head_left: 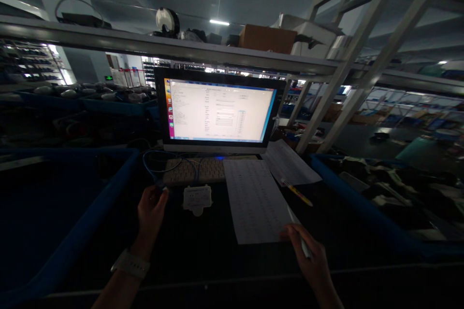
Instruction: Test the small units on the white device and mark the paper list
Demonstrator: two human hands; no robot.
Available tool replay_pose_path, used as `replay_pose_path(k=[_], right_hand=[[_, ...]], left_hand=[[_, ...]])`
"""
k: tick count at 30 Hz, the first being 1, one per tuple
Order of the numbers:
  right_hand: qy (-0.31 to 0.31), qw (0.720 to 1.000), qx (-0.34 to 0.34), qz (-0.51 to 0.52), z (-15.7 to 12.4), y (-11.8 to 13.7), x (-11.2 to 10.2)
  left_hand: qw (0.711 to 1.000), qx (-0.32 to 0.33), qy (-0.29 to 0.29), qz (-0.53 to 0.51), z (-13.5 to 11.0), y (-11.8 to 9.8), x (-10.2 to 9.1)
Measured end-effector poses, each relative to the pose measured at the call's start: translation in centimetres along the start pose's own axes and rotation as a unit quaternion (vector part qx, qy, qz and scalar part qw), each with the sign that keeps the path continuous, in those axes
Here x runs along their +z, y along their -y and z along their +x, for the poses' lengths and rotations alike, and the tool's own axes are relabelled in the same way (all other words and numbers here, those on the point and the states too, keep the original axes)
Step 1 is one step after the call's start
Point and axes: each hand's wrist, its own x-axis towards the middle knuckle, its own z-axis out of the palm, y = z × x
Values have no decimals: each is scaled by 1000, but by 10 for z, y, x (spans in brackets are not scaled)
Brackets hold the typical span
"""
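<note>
Printed sheet [250,207] lies flat on the dark desk [203,265], its far end over the right part of the keyboard [210,170], below the lit monitor [219,111]; the right hand [311,253] is at its near right corner, fingers clamped on a white pen [305,248] that slants over the sheet's edge. The left hand [151,207] is left of the small white device [197,198], at the end of a blue cable [145,158]; its fingers look drawn together, but in this dim light I cannot tell whether they pinch the cable's end or only touch it.

Several slips seem possible; pressing on the sheet where it rides over the keyboard might strike keys and alter what is on the screen; with no hand visibly pinning the sheet's left side, a pen stroke could drag it askew; the yellow pen [299,194], lying partly on the second sheet [292,166], might roll if that paper were nudged; a tug on the looped cable, which crosses the keyboard, could catch there or pull its end from the fingers; poor light and small print might invite a misread line.
</note>
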Motion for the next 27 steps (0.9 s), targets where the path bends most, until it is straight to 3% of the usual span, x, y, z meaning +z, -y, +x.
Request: replay_pose_path(k=[18,27], right_hand=[[13,1000,7,4,-3,-10,0],[6,1000,-21,1,-1,-7,0]], left_hand=[[1000,2,-2,15,-1,-6,0],[1000,0,-10,12,-1,-7,1]])
